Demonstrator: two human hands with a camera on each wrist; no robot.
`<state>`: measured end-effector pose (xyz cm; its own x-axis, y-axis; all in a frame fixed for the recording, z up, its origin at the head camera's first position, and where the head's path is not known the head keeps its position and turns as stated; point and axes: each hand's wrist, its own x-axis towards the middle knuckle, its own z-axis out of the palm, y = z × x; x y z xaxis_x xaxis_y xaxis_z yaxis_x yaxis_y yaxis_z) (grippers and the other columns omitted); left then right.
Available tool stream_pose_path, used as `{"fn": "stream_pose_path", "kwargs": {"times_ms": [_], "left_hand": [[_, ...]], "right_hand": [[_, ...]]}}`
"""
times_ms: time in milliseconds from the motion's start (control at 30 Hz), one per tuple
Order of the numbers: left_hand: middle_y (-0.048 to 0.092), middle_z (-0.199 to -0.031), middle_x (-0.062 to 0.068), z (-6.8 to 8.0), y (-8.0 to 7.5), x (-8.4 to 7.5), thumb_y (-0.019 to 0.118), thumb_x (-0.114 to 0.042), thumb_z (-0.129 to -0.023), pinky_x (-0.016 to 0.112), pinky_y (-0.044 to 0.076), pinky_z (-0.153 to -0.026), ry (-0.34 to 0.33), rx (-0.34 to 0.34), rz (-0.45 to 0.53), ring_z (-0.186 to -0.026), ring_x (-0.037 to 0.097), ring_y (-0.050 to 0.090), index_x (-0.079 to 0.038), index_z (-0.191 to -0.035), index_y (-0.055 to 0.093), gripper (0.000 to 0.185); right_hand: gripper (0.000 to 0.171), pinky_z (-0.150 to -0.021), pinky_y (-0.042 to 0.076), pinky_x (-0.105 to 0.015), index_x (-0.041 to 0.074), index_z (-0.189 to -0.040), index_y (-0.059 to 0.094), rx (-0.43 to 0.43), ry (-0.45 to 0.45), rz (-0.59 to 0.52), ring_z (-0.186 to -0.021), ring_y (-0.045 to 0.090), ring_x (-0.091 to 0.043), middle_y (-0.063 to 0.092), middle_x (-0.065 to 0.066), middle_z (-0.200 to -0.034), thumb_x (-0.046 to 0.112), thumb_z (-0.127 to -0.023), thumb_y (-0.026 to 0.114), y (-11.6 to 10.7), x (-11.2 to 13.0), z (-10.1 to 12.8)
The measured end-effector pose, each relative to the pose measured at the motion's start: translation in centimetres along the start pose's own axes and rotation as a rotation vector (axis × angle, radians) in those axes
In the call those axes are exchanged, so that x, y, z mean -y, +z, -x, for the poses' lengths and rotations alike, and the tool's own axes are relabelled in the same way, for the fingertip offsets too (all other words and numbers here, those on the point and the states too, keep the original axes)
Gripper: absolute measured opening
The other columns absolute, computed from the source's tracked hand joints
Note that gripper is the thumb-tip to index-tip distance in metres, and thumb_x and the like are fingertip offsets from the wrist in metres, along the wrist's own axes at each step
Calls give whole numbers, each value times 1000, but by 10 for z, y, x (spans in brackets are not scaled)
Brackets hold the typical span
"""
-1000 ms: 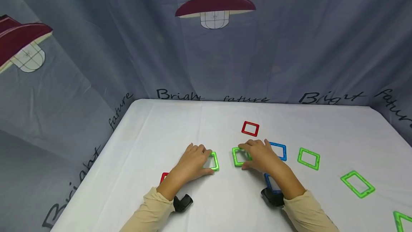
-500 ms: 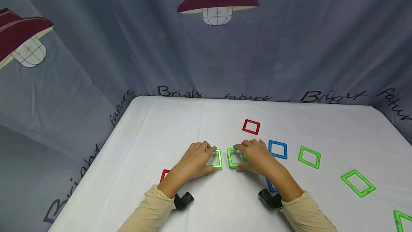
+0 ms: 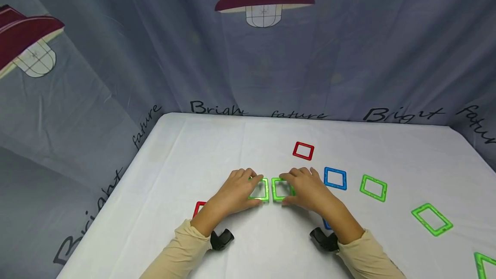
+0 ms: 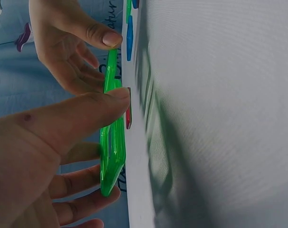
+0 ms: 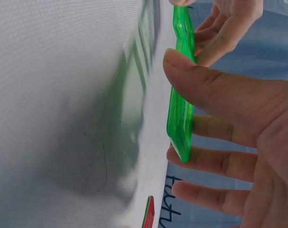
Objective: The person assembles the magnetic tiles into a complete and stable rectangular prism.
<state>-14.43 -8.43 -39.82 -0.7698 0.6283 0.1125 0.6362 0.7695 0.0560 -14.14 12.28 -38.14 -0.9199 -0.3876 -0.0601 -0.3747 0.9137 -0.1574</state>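
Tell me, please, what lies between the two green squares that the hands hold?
Nothing: in the head view the left green square and the right green square stand edge to edge, with at most a thin strip of bare white tablecloth between.

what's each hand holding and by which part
Left hand pinches one green square frame by its outer and near edges; right hand pinches the other green square frame likewise, their inner edges together.

Green square frames [image 3: 260, 189] glossy translucent plastic; table cover [image 3: 201, 154] matt white woven cloth.
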Motion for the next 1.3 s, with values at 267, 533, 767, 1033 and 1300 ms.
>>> {"fn": "stream_pose_path", "kwargs": {"times_ms": [267,533,767,1033,1300], "left_hand": [[52,-110,2,0,-1,0,67,-46,-78,34,37,-94,-2,20,4,-100,18,48,-12,-126,53,60],[52,-111,2,0,-2,0,67,-45,-78,34,37,-95,-4,24,15,-101,19,48,-12,-126,53,61],[52,-111,2,0,-2,0,67,-45,-77,34,37,-95,3,25,14,-101,19,48,-12,-126,53,61],[52,-111,2,-1,-4,-1,68,-45,-77,34,38,-93,3,28,23,-101,19,49,-13,-126,53,60],[52,-112,2,-1,-4,-1,68,-45,-77,35,38,-95,8,33,17,-101,19,49,-14,-126,53,60]], "right_hand": [[65,-99,28,-64,14,-119,60,-2,-2,4,-110,50,-33,60,-8,-112,41,-63,80,2,1,1],[65,-99,27,-64,15,-119,60,1,1,13,-110,50,-33,60,-7,-113,42,-63,80,2,2,0],[65,-99,27,-64,14,-120,59,1,-7,6,-111,49,-33,59,-7,-114,41,-64,80,1,3,1],[64,-98,28,-65,13,-119,59,-18,-29,12,-110,50,-33,60,-7,-113,40,-64,80,0,3,2],[64,-98,27,-65,14,-119,60,-11,-22,19,-111,51,-33,60,-7,-112,41,-64,80,0,5,2]]}}
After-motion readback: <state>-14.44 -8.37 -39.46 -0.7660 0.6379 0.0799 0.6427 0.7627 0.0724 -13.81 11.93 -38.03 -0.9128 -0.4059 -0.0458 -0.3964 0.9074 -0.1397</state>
